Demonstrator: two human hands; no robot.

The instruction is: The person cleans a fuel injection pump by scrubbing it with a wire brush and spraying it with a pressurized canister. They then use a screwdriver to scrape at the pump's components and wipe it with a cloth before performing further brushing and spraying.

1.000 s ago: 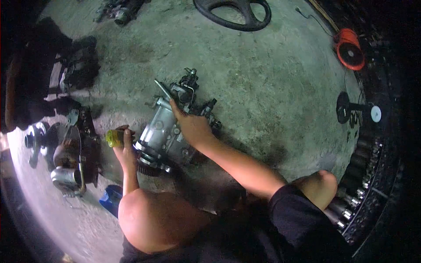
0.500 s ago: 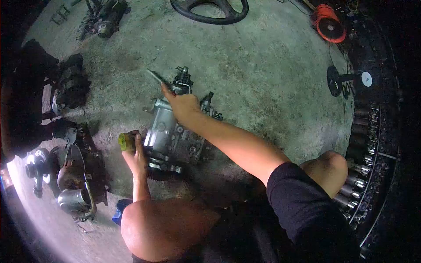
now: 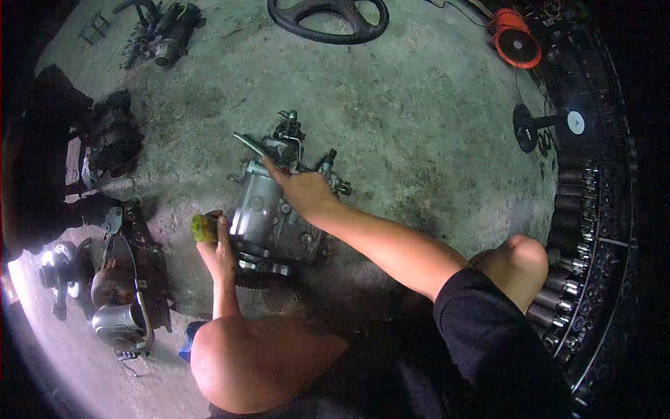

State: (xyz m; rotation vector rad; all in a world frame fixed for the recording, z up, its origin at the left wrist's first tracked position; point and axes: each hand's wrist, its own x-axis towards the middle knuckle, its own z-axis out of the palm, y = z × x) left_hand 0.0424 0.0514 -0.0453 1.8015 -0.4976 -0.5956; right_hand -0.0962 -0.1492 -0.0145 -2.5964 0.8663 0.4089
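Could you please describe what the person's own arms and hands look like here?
The right arm wears a loose black short sleeve, ending above the elbow, with a bare forearm. The right hand and left hand are ungloved, with no watch or bracelet visible. Any left sleeve is out of sight.

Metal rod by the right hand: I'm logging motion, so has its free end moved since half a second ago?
Yes: judged against the silver machine part, the free end of the metal rod now sits lower in view and closer.
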